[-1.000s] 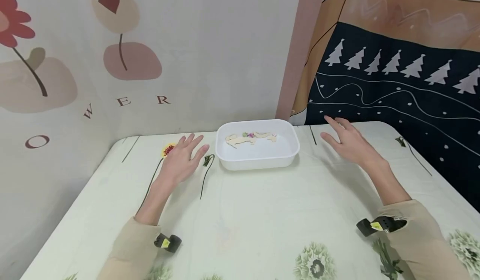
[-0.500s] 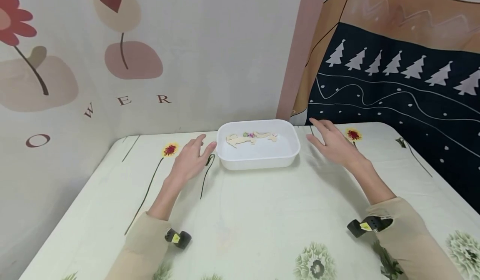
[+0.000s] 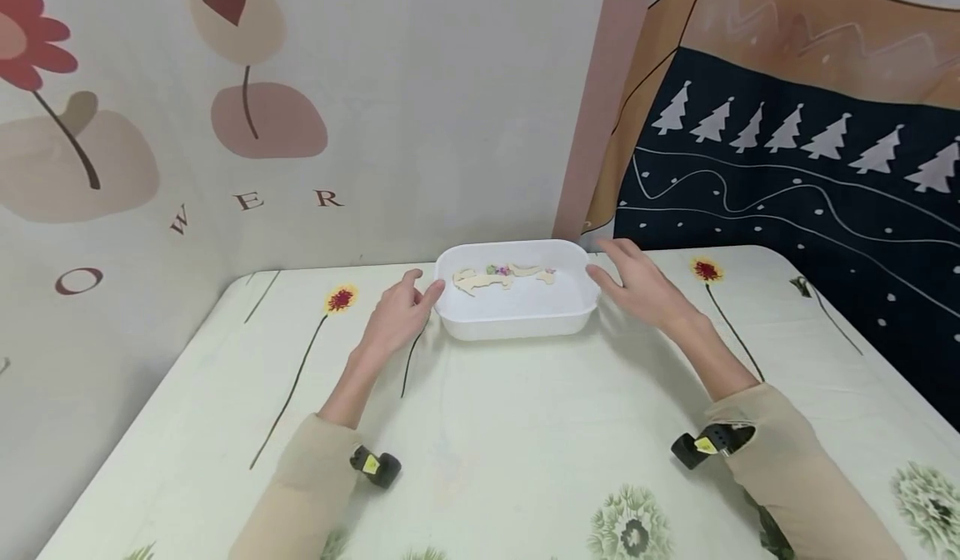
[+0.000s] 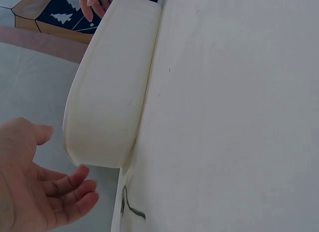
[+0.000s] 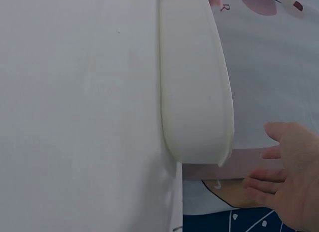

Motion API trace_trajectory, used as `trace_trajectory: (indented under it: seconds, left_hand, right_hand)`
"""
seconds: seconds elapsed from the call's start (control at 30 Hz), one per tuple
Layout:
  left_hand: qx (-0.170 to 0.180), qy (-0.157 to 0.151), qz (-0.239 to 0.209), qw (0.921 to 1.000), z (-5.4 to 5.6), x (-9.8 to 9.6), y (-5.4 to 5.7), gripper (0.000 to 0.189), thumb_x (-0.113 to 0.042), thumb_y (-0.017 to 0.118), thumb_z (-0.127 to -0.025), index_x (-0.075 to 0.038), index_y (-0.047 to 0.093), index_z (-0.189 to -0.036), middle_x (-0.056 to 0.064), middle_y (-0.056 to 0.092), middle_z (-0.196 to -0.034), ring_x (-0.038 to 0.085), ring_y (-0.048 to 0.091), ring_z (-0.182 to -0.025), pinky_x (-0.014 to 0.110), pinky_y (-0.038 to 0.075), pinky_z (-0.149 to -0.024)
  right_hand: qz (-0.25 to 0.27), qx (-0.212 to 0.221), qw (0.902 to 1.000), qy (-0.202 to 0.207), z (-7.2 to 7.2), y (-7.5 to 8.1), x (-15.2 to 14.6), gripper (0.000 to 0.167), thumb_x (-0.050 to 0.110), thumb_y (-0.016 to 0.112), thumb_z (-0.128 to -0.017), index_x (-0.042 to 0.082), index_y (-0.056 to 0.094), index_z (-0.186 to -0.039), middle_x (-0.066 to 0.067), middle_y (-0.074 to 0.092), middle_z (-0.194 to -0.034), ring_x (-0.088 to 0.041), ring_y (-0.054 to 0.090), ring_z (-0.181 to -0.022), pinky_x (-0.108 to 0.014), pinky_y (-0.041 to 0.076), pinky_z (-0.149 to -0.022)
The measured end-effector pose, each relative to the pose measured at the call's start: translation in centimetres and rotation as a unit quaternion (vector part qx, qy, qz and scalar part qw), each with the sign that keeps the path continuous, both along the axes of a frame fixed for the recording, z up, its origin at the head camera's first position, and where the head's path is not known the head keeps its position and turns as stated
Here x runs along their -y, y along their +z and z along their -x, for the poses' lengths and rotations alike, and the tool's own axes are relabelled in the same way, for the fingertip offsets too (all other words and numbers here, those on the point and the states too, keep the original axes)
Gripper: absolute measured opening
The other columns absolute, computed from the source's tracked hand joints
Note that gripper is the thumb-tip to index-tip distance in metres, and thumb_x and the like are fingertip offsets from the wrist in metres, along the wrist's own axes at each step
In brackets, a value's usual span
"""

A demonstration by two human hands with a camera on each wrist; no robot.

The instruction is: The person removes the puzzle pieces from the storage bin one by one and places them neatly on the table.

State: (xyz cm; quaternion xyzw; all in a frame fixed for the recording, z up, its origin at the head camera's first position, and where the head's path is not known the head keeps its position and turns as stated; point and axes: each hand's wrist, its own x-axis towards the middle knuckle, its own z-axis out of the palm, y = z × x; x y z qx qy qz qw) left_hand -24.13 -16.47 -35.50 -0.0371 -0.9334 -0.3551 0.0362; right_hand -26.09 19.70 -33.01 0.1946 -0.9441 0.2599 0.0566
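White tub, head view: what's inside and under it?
Inside: flat cream shapes and a small green-and-purple patch; loose or printed, unclear. Underneath: the tub hides whatever tablecloth it covers.

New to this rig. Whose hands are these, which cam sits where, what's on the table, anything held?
No robot here: a person's left hand and right hand serve as the grip. The wide picture comes from a camera on the head, looking forward and down. The other two come from wrist cameras, each watching its own hand beside the tub. On the flower-patterned cloth sits a white tub. Inside show flat beige shapes; whether they are loose or printed, I can't tell. Nothing is held: both hands are open, one at each end of the tub. The right wrist view shows a gap there; left-hand contact is unclear.
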Motion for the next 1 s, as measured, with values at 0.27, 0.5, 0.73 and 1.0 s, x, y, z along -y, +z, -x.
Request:
trace_trajectory:
  seconds: [0.27,0.5,0.73,1.0]
  left_hand:
    - [0.031,0.016,-0.018,0.9992,1.1,-0.9,-0.7,0.065,-0.040,0.049,-0.105,0.003,0.035,-0.150,0.022,0.064,-0.109,0.031,0.059,-0.092,0.042,0.050,-0.080]
    - [0.004,0.033,-0.045,0.9984,2.1,-1.3,-1.3,0.052,-0.029,0.054,-0.103,0.005,0.048,-0.142,0.017,0.061,-0.095,0.025,0.056,-0.078,0.032,0.045,-0.065]
    - [-0.019,0.030,-0.072,0.9967,2.4,-1.5,-1.3,0.043,-0.014,0.055,-0.099,0.007,0.053,-0.137,0.008,0.053,-0.079,0.018,0.053,-0.063,0.027,0.039,-0.055]
    - [-0.004,0.028,-0.063,0.9976,2.0,-1.5,-1.2,0.044,-0.009,0.056,-0.096,0.006,0.052,-0.137,0.007,0.054,-0.076,0.018,0.058,-0.061,0.026,0.040,-0.053]
  right_hand:
    - [0.020,-0.006,0.9996,0.019,0.9,-0.6,1.7,0.057,0.036,0.048,-0.107,0.000,0.041,-0.151,-0.024,0.039,-0.152,-0.041,0.040,-0.138,-0.058,0.033,-0.112]
    - [0.033,-0.009,0.9991,0.026,1.7,-1.2,2.8,0.052,0.028,0.053,-0.105,-0.003,0.045,-0.147,-0.025,0.047,-0.144,-0.040,0.053,-0.123,-0.053,0.044,-0.103]
    - [0.042,-0.026,0.9978,0.044,2.2,-1.5,4.3,0.045,0.015,0.058,-0.101,-0.006,0.050,-0.141,-0.028,0.053,-0.136,-0.041,0.058,-0.118,-0.049,0.051,-0.097]
    - [0.059,0.019,0.9966,0.053,2.9,-1.8,6.1,0.045,0.009,0.059,-0.100,-0.011,0.049,-0.139,-0.029,0.055,-0.133,-0.040,0.061,-0.115,-0.045,0.052,-0.096]
